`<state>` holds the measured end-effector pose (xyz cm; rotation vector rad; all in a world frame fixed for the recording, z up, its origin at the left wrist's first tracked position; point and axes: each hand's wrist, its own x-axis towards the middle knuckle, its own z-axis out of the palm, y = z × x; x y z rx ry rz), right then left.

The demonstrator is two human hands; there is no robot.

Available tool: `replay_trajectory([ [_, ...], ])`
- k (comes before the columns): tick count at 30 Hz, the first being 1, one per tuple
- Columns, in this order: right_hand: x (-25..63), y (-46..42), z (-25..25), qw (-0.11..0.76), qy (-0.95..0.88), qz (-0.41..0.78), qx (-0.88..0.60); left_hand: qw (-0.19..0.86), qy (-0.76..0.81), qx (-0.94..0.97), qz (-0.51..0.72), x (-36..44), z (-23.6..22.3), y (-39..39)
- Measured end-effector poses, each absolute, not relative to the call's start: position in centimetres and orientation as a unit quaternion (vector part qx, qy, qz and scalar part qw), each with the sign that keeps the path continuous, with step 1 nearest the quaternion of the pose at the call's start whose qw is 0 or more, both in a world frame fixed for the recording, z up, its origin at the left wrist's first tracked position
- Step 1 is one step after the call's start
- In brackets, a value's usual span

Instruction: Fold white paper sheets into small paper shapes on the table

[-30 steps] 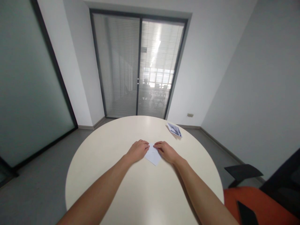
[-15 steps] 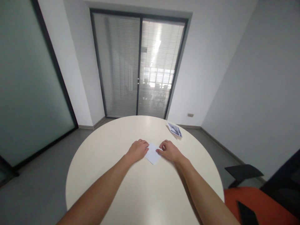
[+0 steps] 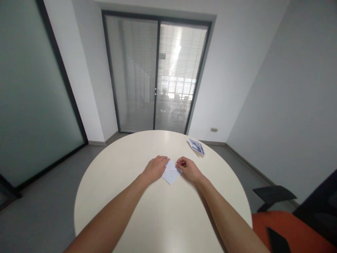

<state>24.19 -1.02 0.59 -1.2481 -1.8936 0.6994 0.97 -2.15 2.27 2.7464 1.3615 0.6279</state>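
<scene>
A small white folded sheet of paper (image 3: 170, 174) lies on the round table, one corner pointing toward me. Crease lines show near its middle. My left hand (image 3: 156, 167) rests over its upper left edge, fingers stretched out and lying on the paper, thumb apart from them. At the right edge, my right hand (image 3: 189, 168) is closed, with thumb and fingertips pinching the paper near its right corner. The exact spot under those fingertips is partly hidden.
The round cream table (image 3: 118, 158) carries a folded printed card (image 3: 196, 146) at its far right. An office chair with an orange seat (image 3: 295, 228) and black armrest (image 3: 274, 194) stands at the right. Beyond is a glass partition with blinds (image 3: 137, 77).
The paper has shifted slightly left, and a crease or flap line now shows on it. My right fingertips have drawn together and moved a little up; the left fingers have slid slightly right.
</scene>
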Motion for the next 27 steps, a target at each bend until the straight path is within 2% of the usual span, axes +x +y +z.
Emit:
replay_trajectory([
  [2,24.1,-1.1,0.8,0.362,-0.739,0.229,-0.52,0.006,0.431,0.879,0.202,1.0,2.3,-2.2],
  [6,24.2,-1.8,1.8,0.283,-0.764,0.077,-0.575,0.007,0.425,0.885,0.191,1.2,2.0,-1.9],
  [10,24.1,-2.1,2.3,0.267,-0.761,0.027,-0.591,0.017,0.428,0.884,0.185,1.2,1.6,-1.6],
  [18,23.7,-2.2,2.4,0.277,-0.738,0.173,-0.59,0.014,0.444,0.88,0.168,1.4,2.8,-2.5],
  [27,24.2,-1.0,0.3,0.395,-0.711,0.313,-0.49,0.026,0.446,0.878,0.169,1.4,3.1,-2.7],
])
